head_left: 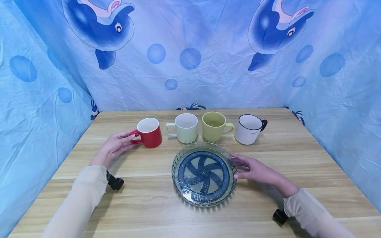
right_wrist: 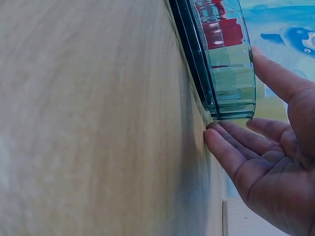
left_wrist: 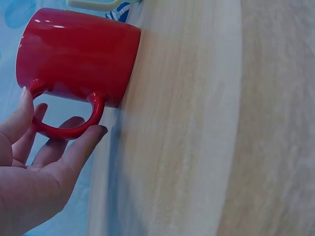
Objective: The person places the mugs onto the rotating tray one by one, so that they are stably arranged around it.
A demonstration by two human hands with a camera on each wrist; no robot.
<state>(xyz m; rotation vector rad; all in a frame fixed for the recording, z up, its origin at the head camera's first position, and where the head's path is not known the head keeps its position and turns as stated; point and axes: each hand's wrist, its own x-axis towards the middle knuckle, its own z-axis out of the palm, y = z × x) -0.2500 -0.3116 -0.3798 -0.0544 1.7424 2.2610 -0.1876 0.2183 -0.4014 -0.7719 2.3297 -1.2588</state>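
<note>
A red mug (head_left: 151, 135) with a white inside stands upright at the left end of a row of mugs. My left hand (head_left: 116, 145) holds its handle (left_wrist: 69, 132), thumb at the upper part and fingers behind and below. A see-through blue-green round plate (head_left: 203, 177), with a ribbed raised rim and a swirl pattern, lies in front of the row. On its right side my right hand (head_left: 253, 168) touches the rim (right_wrist: 234, 93), with the thumb and fingers spread and fairly straight. The fingertips (right_wrist: 214, 135) are low, close to the tabletop.
Right of the red mug stand a pale green mug (head_left: 186, 130), a yellow-green mug (head_left: 212, 129) and a white mug (head_left: 248, 132) with a black rim and handle. All are on a wooden table (head_left: 143, 205). Blue dolphin-print cloth (head_left: 190, 82) hangs behind and at both sides.
</note>
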